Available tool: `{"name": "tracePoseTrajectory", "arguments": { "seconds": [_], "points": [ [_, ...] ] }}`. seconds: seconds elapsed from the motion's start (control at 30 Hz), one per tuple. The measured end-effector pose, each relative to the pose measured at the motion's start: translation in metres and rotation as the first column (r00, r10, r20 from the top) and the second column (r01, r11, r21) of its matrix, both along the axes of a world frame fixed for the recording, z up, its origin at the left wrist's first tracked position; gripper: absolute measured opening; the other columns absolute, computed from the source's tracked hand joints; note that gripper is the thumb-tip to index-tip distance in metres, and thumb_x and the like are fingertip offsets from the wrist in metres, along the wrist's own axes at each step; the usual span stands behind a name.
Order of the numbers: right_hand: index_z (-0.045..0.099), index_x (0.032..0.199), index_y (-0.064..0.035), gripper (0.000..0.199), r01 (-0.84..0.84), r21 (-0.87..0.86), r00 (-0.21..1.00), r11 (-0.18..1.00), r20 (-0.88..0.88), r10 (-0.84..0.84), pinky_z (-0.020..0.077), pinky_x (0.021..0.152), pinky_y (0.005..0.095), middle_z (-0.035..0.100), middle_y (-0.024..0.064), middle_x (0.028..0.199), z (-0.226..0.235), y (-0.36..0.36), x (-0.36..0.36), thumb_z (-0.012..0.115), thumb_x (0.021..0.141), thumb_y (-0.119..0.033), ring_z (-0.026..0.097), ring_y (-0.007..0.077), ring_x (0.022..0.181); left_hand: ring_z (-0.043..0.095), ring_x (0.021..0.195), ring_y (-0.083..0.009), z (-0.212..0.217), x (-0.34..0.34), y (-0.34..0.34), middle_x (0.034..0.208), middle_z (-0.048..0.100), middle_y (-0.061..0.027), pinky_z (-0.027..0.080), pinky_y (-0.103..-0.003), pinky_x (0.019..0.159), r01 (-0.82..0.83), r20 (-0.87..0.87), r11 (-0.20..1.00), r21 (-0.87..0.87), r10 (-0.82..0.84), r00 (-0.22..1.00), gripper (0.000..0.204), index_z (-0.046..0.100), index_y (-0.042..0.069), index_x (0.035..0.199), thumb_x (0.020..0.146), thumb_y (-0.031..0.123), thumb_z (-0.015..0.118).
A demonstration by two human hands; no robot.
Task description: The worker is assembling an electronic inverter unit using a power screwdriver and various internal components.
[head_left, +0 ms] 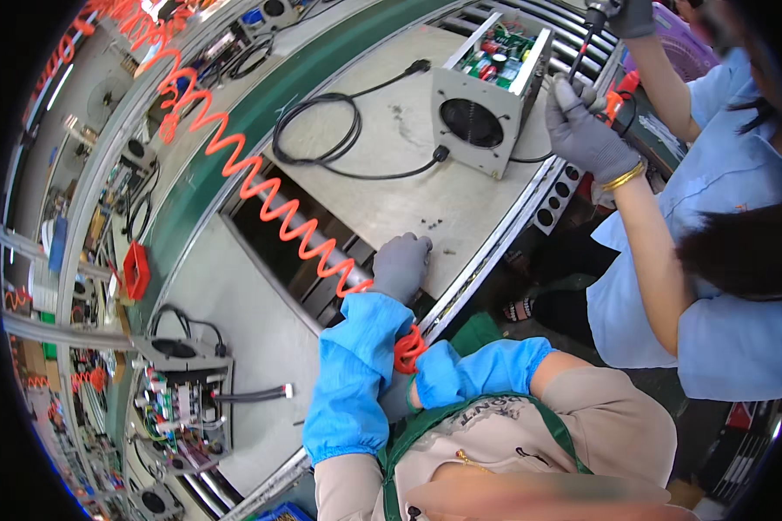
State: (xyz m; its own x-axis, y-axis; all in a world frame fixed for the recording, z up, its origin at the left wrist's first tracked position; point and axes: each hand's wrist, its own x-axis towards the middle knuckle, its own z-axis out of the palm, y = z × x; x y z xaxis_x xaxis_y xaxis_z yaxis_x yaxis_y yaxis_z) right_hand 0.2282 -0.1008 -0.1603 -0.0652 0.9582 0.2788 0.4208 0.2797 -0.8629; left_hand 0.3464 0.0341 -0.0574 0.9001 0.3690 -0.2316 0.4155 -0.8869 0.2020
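My left hand, in a grey glove and blue sleeve, rests at the near edge of a pale work board. Its fingers are curled down; whatever they hold, if anything, is hidden. Several small dark screws lie on the board just beyond it. My right hand is drawn in close to my body, mostly covered by my left forearm, its fingers out of sight. An orange-red coiled hose reaches down to my left wrist, and red loops show between my sleeves.
On the board stands an open metal-cased unit with a fan and circuit board, its black power cable coiled alongside. At right a co-worker's gloved hand is near it; their other holds a screwdriver. Another opened unit sits lower left.
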Motion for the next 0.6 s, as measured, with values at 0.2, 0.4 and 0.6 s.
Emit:
{"name": "tracePoseTrajectory", "arguments": {
  "seconds": [0.2, 0.4, 0.6],
  "points": [
    [0.065, 0.103, -0.0092, 0.035, -0.286, -0.279, 0.890, 0.917, 0.276, 0.362, 0.0523, 0.076, 0.0453, 0.066, 0.0140, 0.102, 0.017, -0.011, 0.041, 0.066, 0.070, -0.020, 0.064, 0.0315, 0.096, 0.059, 0.101, -0.0333, -0.010, 0.013, 0.001, 0.114, 0.059, -0.0122, 0.050, -0.043, 0.083, -0.011, 0.126, 0.998, -0.057, 0.018, 0.992, 0.030, 0.061, 0.017, 0.116, 0.086, 0.020, 0.057],
    [0.064, 0.103, -0.0088, 0.037, -0.374, -0.432, 0.723, 0.821, 0.419, 0.550, 0.0524, 0.075, 0.0455, 0.066, 0.0156, 0.102, 0.063, 0.020, 0.010, 0.068, 0.068, -0.019, 0.064, 0.0316, 0.095, 0.058, 0.102, -0.0355, 0.036, -0.059, 0.000, 0.113, 0.059, -0.0158, 0.049, -0.041, 0.086, -0.044, 0.657, 0.999, -0.024, 0.049, 0.753, 0.029, 0.058, 0.006, 0.113, 0.084, 0.007, 0.060],
    [0.066, 0.101, -0.0109, 0.035, -0.308, -0.464, 0.745, 0.831, 0.426, 0.514, 0.0525, 0.071, 0.0447, 0.068, 0.0136, 0.093, 0.091, 0.028, 0.016, 0.069, 0.067, -0.018, 0.066, 0.0324, 0.088, 0.060, 0.096, -0.0244, 0.074, -0.228, -0.015, 0.105, 0.061, -0.0149, 0.048, -0.035, 0.085, -0.306, 0.646, 0.854, -0.420, 0.518, 0.560, 0.026, 0.058, 0.000, 0.112, 0.086, 0.001, 0.052]
  ]
}}
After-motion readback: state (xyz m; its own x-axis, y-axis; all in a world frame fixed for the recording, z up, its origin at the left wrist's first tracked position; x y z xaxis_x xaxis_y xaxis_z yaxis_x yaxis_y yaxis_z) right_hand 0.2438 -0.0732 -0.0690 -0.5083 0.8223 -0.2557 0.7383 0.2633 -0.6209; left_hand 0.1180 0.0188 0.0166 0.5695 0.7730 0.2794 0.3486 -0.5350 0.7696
